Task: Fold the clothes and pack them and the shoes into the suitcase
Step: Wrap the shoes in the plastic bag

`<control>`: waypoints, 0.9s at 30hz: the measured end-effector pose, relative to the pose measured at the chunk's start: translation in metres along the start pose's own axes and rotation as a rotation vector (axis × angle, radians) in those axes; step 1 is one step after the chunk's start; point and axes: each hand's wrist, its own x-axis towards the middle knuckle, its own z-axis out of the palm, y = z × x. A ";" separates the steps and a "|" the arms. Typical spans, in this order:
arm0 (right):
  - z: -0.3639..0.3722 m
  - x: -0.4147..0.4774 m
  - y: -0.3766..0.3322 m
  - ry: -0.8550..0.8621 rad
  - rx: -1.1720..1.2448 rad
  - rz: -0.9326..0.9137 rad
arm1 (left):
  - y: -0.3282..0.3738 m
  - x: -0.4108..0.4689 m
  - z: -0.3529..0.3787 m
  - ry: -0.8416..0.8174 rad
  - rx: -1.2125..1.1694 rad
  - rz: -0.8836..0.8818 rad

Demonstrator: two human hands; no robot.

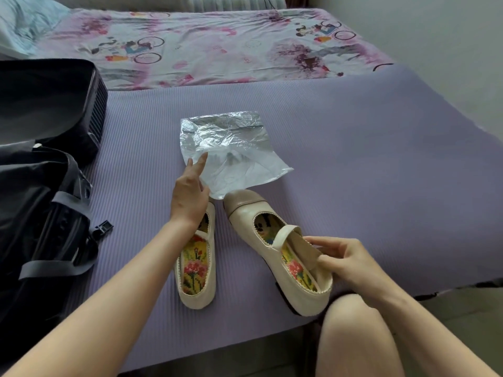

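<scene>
Fingers (202, 161) of the left hand (189, 195), over the purple ribbed mat (353, 131), are lying straight on the crinkled clear plastic bag (228, 140) while the right hand (351, 263) is gripping the cream leather shoe (245, 210) by its heel, toe pointing bagward.

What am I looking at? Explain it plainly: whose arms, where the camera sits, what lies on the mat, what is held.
No machine: a person packs with bare hands. The one picture comes from a camera worn on the head, looking down, so both arms reach in from below. On the purple mat lie a clear plastic bag and two cream shoes. The right hand grips one shoe at its heel, tilted; the other shoe lies flat. The left hand touches the bag's edge with straight fingers. A dark suitcase lies open at left.
</scene>
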 end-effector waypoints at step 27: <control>0.155 0.056 0.005 0.414 -0.197 -0.014 | -0.016 -0.022 0.022 -0.077 -0.075 0.150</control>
